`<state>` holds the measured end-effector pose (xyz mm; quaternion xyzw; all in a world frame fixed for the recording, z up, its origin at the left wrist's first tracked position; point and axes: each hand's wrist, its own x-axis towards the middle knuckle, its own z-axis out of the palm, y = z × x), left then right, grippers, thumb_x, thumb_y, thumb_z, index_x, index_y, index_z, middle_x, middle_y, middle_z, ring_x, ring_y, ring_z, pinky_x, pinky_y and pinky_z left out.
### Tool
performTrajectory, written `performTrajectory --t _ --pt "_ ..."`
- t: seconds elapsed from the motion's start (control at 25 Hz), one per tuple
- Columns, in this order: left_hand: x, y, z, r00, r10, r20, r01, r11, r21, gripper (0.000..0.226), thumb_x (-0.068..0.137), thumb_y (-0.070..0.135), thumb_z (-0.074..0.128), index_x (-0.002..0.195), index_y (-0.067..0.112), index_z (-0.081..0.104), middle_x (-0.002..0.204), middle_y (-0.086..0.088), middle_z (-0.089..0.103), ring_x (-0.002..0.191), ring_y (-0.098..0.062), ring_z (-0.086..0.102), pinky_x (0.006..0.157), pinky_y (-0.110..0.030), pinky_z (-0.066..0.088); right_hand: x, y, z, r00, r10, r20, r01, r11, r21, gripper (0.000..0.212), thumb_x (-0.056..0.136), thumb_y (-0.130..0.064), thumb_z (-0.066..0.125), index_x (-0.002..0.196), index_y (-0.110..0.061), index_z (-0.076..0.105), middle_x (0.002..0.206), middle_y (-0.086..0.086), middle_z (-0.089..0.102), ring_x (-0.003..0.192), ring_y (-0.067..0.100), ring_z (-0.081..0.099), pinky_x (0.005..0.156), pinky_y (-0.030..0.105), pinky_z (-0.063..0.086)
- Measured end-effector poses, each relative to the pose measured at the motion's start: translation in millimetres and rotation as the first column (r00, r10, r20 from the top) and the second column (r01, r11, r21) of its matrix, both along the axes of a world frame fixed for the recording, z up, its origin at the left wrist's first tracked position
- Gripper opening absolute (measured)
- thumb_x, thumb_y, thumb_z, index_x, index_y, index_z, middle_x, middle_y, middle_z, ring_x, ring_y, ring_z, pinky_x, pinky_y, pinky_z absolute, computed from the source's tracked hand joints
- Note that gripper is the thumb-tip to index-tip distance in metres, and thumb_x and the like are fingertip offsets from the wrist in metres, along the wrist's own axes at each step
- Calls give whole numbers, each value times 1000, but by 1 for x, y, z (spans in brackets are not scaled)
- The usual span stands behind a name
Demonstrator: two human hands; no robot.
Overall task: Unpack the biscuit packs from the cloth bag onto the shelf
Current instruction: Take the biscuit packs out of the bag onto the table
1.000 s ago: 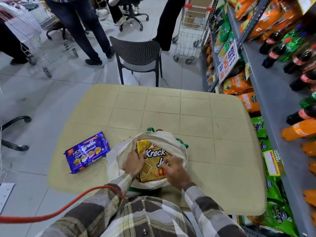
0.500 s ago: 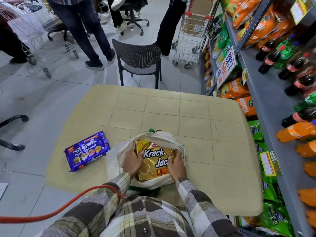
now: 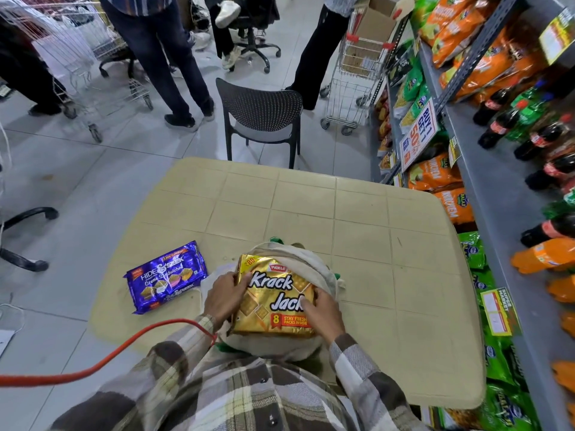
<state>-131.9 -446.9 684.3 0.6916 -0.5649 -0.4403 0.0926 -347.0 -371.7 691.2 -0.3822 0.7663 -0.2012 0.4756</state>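
Grey floor tiles fill the upper left of the frame, and a beige tiled bench [image 3: 357,231] occupies the centre. At the lower centre I see a cream cloth bag [image 3: 314,272] resting on the bench, its mouth open toward me. A gold Krack Jack biscuit pack [image 3: 273,293] lies on top of the bag opening, mostly clear of the cloth. My left hand [image 3: 222,298] grips the pack's left edge, fingers [image 3: 239,279] curled over that edge and pinching it. My right hand [image 3: 322,315] holds the lower right part of the pack, fingers lying on its face and pressing it; I cannot tell where the thumb sits. A purple Hide & Seek biscuit pack [image 3: 166,276] lies flat on the bench, left of the bag and apart from it. The shelf [image 3: 485,169] runs down the right side of the frame, carrying soft-drink bottles [image 3: 501,127], with orange snack bags [image 3: 435,174] below. A black chair [image 3: 261,119] stands beyond the bench's far edge.
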Motion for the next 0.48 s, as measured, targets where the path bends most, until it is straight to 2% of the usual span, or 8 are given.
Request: performTrajectory --t 0.08,0.2,0.28,0.32,0.36,0.48 --pt "13 2 14 1000 0 29 1 1000 -14 53 90 72 40 96 24 62 96 0 69 88 -21 68 84 -43 57 8 5 11 997 76 2 -76 997 26 28 94 -39 57 119 -26 61 116 -2 69 104 18 66 92 37 55" --pt "36 3 34 999 9 41 -7 998 -60 52 90 67 46 95 21 69 89 -1 70 84 -21 68 76 -35 54 21 14 31 987 149 66 -152 988 28 25 91 -43 62 112 -30 62 114 -4 70 104 17 67 93 38 55" --pt "47 5 51 999 5 42 -1 994 -108 49 90 64 50 84 19 70 80 0 68 80 -22 65 65 -30 45 29 19 49 977 186 108 -187 982 4 26 94 -37 62 118 -28 60 109 -8 68 102 12 65 88 29 55" --pt "49 5 62 1000 11 27 -8 993 -118 47 91 60 52 80 19 70 78 0 69 78 -21 65 64 -29 45 32 19 58 972 203 122 -203 979 -11 28 95 -36 62 121 -27 60 109 -10 67 102 10 65 85 25 54" --pt "52 4 69 1000 27 -3 -27 992 -121 45 91 58 54 78 18 71 78 -1 71 77 -19 66 67 -30 47 33 20 64 969 211 127 -209 977 -28 30 95 -37 61 123 -27 59 110 -11 67 102 9 65 85 24 54" --pt "52 -8 89 990 57 -132 -73 990 -123 45 86 63 58 80 21 74 81 2 75 82 -16 70 79 -37 53 30 13 83 972 217 90 -206 971 -120 39 89 -50 61 123 -31 60 110 -12 71 99 8 68 89 35 58"
